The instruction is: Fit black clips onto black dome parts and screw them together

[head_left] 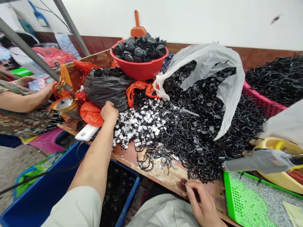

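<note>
My left hand reaches across the bench to the side of a black plastic bag, next to an orange-red bag. Its fingers are curled, and whatever they hold is hidden. Near the bench's front edge my right hand pinches thumb and forefinger together on something too small to name. Between the hands lie small white plastic parts, thin pale pins and a large heap of black curved plastic pieces.
A red basin of black shells stands at the back, with an orange scoop. A grey tool hangs over a green basket at right. Blue crates stand below. Another person's arm is at left.
</note>
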Motion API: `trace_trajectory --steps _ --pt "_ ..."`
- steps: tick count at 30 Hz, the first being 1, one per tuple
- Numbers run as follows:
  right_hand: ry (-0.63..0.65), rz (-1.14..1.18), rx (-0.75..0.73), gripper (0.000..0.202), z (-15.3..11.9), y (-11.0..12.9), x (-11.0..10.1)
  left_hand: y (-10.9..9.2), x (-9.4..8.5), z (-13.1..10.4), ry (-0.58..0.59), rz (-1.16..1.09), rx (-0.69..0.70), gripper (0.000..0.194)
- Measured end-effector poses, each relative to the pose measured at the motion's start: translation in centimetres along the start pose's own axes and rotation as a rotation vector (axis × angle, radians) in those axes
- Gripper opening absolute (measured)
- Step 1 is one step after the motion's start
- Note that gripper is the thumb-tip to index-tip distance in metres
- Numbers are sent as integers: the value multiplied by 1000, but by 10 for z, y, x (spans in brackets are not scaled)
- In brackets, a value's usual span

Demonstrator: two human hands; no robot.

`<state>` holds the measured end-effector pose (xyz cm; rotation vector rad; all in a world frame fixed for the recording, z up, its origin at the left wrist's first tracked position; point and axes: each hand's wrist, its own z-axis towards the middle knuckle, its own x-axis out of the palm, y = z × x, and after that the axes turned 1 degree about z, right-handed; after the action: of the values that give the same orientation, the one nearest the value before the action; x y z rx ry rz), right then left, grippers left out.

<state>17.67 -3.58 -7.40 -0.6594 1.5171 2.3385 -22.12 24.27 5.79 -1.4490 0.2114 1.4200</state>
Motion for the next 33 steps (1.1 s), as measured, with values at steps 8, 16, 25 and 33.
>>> trace_trajectory --steps 8,16,25,33 --pt "-33 2 54 17 2 8 -5 -32 19 -13 -96 25 311 34" --pt "-9 8 0 18 7 11 -1 30 28 -1 25 67 74 19" --pt "-2 -5 -16 17 7 9 1 -79 28 -62 112 -406 584 36" --pt "-48 -37 -18 14 9 6 2 -109 24 -39 239 -151 242 40"
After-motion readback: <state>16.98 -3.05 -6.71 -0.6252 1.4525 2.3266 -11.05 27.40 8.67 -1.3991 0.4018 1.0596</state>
